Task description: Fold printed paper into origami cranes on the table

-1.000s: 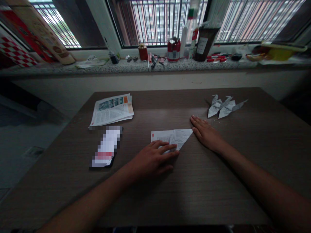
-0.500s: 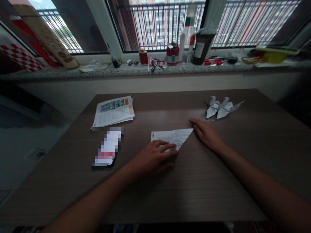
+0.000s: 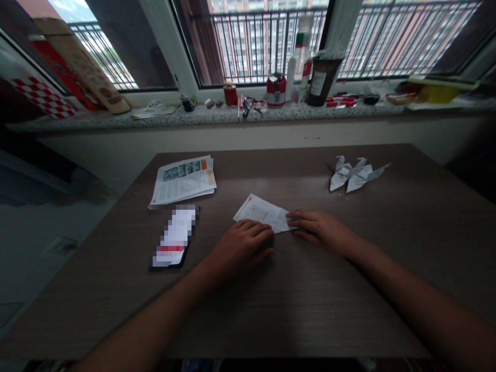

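Note:
A folded sheet of printed paper (image 3: 260, 212) lies on the dark wooden table (image 3: 310, 289), its far corner pointing up and left. My left hand (image 3: 242, 247) rests at the paper's near left edge with the fingers curled onto it. My right hand (image 3: 320, 230) sits at the paper's right end, fingers pressed together on its edge. Both hands touch the paper.
Two folded paper cranes (image 3: 354, 174) sit at the far right of the table. A stack of printed pages (image 3: 184, 179) lies at the far left, with a phone (image 3: 174, 244) in front of it. Bottles, cans and small items line the windowsill (image 3: 287, 106).
The paper has been turned and refolded: its right-pointing triangle tip is gone and it now lies slanted. My right hand moved left onto the paper; my left hand pulled back slightly.

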A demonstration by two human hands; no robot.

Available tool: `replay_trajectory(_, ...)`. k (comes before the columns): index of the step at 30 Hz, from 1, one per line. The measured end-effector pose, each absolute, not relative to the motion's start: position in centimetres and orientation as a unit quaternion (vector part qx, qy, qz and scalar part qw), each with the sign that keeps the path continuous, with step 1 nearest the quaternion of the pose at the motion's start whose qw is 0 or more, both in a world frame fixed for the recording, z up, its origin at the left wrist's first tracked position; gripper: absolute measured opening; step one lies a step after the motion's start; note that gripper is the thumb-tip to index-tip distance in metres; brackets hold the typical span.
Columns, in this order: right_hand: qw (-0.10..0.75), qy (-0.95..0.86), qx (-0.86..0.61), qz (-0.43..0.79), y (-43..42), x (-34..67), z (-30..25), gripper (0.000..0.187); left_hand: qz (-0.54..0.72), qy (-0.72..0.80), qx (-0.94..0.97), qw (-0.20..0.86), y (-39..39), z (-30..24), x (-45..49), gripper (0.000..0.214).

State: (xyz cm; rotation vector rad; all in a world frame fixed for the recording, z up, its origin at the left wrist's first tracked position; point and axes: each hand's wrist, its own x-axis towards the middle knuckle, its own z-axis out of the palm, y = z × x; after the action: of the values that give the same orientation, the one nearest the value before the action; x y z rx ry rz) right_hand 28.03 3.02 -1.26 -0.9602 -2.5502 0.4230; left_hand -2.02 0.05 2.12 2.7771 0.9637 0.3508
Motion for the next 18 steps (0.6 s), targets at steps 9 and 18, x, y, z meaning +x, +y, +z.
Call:
replay_trajectory(9,0.185,-0.913,-0.343,0.118,2.4,27.0,-0.8,0.029,0.146,0.355,0.922,0.055,0.7,0.9,-1.4,0.020)
replay_trajectory(18,0.222,-0.906,-0.343,0.107,1.7,26.6,-0.4,0.024,0.143,0.391,0.908,0.044,0.8,0.6,-1.3,0.013)
